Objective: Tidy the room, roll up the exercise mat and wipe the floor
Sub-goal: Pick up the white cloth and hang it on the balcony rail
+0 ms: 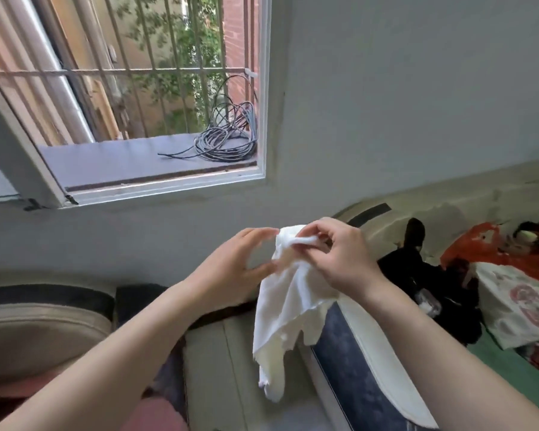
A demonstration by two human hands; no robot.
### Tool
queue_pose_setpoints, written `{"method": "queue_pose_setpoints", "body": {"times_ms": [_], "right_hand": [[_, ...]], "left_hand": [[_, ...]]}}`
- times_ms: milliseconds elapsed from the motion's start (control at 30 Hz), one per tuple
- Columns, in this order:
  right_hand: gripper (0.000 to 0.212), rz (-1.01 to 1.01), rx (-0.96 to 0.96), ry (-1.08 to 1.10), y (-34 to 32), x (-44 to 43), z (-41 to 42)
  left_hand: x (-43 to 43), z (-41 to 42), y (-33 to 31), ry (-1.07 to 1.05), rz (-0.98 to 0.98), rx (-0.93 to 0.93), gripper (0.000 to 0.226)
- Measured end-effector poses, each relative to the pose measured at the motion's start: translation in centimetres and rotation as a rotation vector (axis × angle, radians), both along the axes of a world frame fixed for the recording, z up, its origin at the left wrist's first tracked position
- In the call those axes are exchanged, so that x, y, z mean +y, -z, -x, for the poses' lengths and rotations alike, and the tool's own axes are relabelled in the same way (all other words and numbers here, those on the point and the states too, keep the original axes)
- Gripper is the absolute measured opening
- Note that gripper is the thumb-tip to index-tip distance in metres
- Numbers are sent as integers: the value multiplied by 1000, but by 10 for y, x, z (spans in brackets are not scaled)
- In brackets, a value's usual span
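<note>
Your right hand pinches the top of a cloth hanging lengthwise downward; your open left hand touches its left edge.

Softly lit by daylight through the window above-left of the right-hand grip; dimmer below it; bowed at edges by wide-angle distortion; slightly blurred throughout.
</note>
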State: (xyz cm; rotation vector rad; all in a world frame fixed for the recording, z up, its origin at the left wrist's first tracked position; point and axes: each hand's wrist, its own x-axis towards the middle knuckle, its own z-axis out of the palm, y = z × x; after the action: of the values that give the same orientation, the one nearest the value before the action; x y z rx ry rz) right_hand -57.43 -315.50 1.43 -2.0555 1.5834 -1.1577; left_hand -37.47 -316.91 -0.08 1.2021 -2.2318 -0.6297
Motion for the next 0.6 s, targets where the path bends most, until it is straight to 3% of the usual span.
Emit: {"method": "queue_pose_setpoints", "body": {"times_ms": [367, 467, 600], "right_hand": [[16, 190, 14, -215, -68, -237, -93], [14, 207, -32, -223, -79, -296, -111], [11, 228, -69, -270, -96, -378, -136]], "left_hand": [[-212, -114, -73, -149, -13, 80, 30], [-255, -133, -80, -196, -95, 181, 34], [-316, -151, -90, -227, -37, 156, 34]]}}
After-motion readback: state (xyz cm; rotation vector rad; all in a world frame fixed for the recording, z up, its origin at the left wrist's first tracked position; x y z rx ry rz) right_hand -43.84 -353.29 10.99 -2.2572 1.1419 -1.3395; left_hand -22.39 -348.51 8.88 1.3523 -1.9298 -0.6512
